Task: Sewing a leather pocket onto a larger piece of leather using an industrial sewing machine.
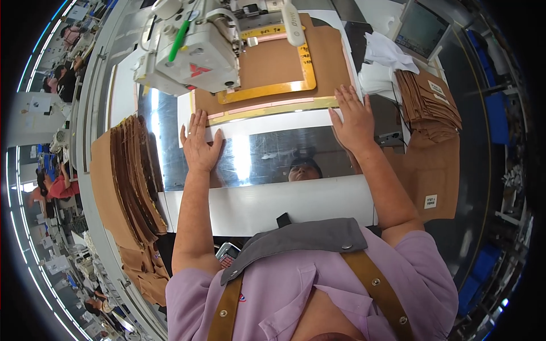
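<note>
My left hand (201, 145) lies flat, fingers stretched, on the left front edge of a white sheet (259, 126). At the right edge of the same work, my right hand (355, 120) rests with its fingers spread and its thumb apart. Between and beyond them lies a brown fabric panel (329, 54), with pale pink and yellowish strips (270, 109) along its near edge. A yellow clamp frame (310, 71) presses on the panel under a white sewing machine head (196, 59). Neither hand grips anything; what lies under the fingers is partly hidden.
Brown fabric pieces (122, 176) are stacked at the left. More folded brown pieces (429, 105) lie at the right, near white cloth (387, 54) and a monitor (422, 28). A shiny metal plate (267, 156) covers the table before me. Other people work at the far left.
</note>
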`<state>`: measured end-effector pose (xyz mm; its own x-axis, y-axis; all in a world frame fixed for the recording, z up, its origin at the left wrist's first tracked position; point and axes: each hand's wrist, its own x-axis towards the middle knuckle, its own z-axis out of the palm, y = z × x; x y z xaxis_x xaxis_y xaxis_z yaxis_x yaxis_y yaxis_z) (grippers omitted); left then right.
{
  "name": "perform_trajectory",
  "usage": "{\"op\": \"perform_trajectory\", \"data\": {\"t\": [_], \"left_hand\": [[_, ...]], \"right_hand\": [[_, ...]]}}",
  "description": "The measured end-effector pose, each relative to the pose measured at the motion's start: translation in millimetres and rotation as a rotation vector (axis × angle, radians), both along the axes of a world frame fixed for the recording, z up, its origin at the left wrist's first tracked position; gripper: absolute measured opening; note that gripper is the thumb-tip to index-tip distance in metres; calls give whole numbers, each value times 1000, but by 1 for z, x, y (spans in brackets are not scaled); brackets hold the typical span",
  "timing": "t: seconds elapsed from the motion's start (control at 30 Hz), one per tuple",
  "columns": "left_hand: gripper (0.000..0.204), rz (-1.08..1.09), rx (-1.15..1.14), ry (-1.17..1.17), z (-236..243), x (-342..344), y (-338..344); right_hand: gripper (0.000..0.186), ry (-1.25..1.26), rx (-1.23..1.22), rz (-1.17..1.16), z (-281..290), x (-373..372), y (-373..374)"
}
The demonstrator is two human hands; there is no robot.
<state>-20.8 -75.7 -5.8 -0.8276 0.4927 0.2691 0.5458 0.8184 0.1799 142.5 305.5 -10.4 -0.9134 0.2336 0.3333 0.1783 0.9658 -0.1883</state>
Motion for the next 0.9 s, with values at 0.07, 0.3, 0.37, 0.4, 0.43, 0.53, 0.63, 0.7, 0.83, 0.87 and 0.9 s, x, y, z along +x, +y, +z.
{"op": "perform_trajectory", "data": {"t": [0.07, 0.3, 0.37, 0.4, 0.43, 0.53, 0.63, 0.7, 0.83, 0.87, 0.9], "left_hand": [[66, -3, 19, 22, 5, -4, 3], [65, 4, 10, 39, -5, -7, -9], [64, -22, 9, 40, -5, -8, -8], [63, -13, 5, 26, -6, -9, -8], [63, 1, -2, 12, -6, -9, -9], [62, 8, 10, 10, -3, -7, -5], [62, 15, -2, 6, -3, -5, -8], [62, 27, -6, 1, -4, -6, -6], [61, 48, -8, -25, -4, -3, -9], [61, 50, -8, -28, -4, -3, -8], [60, 36, -12, -5, -3, -3, -7]], "right_hand": [[51, 13, -3, -10, 4, 0, 2], [40, 236, -83, -35, 20, 8, 22], [28, 353, -79, -105, 30, 11, 46], [28, 357, -68, -126, 35, 13, 60], [26, 365, -19, -162, 41, 15, 73], [21, 371, 75, -243, 64, 30, 120], [22, 336, 99, -376, 76, 52, 159], [24, 254, 142, -432, 73, 65, 184], [26, 169, 145, -355, 70, 61, 190], [25, 137, 150, -388, 70, 58, 190], [23, 106, 155, -420, 71, 56, 189]]}}
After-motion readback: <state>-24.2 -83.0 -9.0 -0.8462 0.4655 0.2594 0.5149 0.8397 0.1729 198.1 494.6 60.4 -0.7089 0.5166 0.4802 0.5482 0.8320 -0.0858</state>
